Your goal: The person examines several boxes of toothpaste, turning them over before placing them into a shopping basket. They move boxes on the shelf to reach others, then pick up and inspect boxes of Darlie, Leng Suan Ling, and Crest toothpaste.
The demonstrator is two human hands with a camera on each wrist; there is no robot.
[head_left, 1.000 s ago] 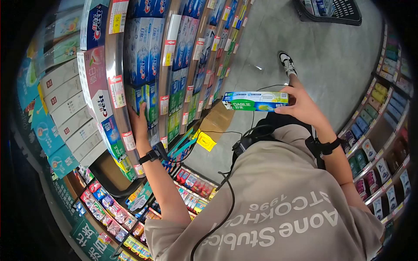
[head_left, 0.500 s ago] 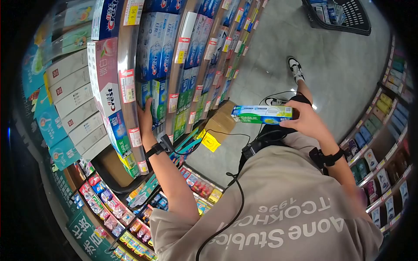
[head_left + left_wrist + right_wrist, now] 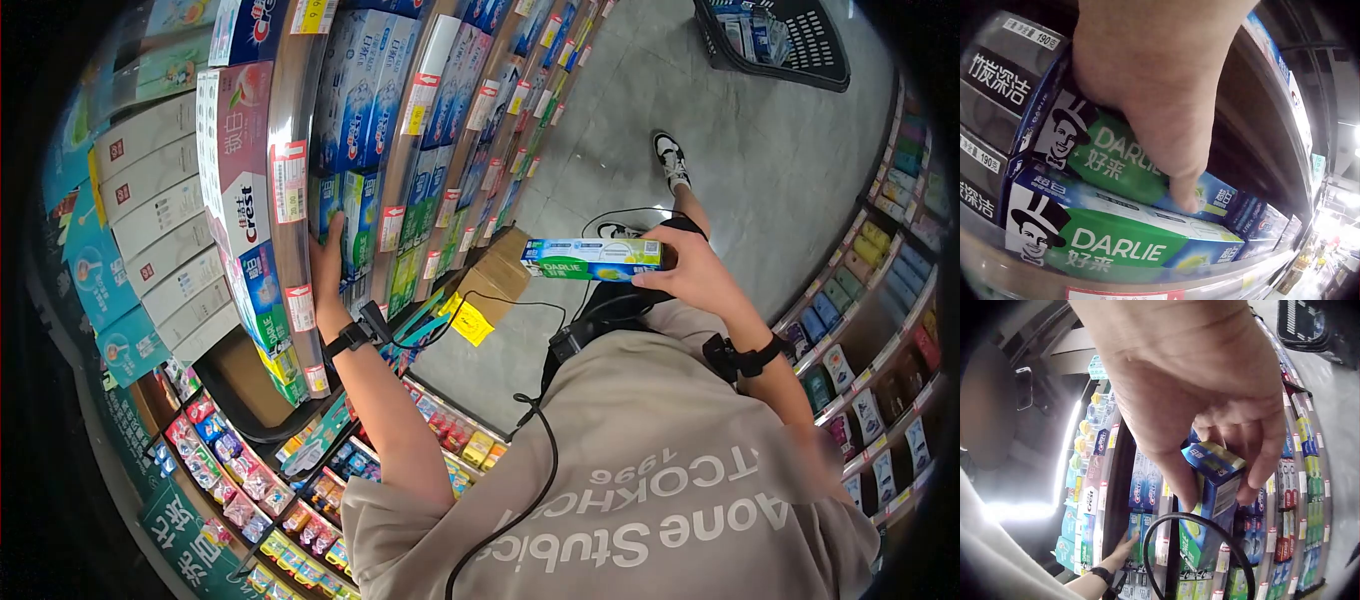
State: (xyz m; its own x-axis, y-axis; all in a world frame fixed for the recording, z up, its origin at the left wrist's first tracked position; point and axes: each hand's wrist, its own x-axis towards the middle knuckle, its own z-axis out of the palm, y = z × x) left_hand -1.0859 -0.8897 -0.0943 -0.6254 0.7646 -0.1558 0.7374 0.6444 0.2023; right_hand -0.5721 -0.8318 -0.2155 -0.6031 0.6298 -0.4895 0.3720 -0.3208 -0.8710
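The left hand (image 3: 325, 270) reaches into the shelf at the left of the head view. In the left wrist view this hand (image 3: 1160, 100) has one straight digit pressed against the face of a green and blue Darlie box (image 3: 1107, 150); its other fingers are hidden. Another Darlie box (image 3: 1129, 244) lies in front of that one, behind the clear shelf lip. Away from the shelf, the right hand (image 3: 692, 270) pinches the end of a Darlie box (image 3: 590, 258), held level. Thumb and fingers on its sides show in the right wrist view, where the box (image 3: 1213, 487) hangs below the palm.
Crest boxes (image 3: 360, 95) fill the shelf beyond the left hand. A black basket (image 3: 780, 50) with packets stands on the floor at the top right. A carton (image 3: 495, 275) lies beside the shelves, and a black cable (image 3: 530, 440) crosses the shirt.
The head view has shifted slightly. The left hand stays against the shelved boxes, and the right hand still pinches its box at about the same height.
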